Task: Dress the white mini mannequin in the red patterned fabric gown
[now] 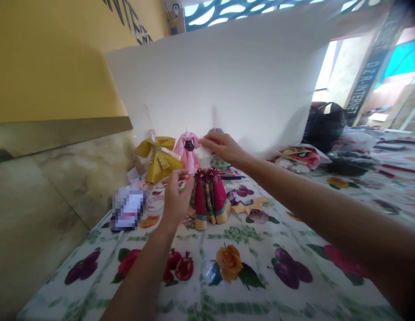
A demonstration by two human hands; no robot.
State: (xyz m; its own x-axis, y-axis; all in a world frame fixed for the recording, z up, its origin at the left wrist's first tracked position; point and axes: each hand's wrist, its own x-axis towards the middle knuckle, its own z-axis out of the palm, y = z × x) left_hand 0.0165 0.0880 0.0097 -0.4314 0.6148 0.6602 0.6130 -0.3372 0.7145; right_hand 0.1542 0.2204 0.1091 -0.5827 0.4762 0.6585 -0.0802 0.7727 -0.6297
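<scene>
A small dark red doll-sized garment (210,196) with blue and cream hems stands in front, and my left hand (178,194) is at its left edge, fingers bent; whether they grip it is unclear. My right hand (220,145) reaches further back, its fingers pressed together beside the sleeve of a pink dress (188,151); what they hold, if anything, is too small to tell. To the left stands a yellow dress (158,160) with a gold trim. A green patterned dress (219,163) is partly hidden behind my right hand.
A blurred-out phone (129,209) lies at the left near the wall. Flat cut-outs (249,205) lie right of the red garment on the flowered tablecloth (200,298). A white board (220,84) rises behind; a black bag (324,127) and plastic-wrapped cloth (299,158) sit at the right.
</scene>
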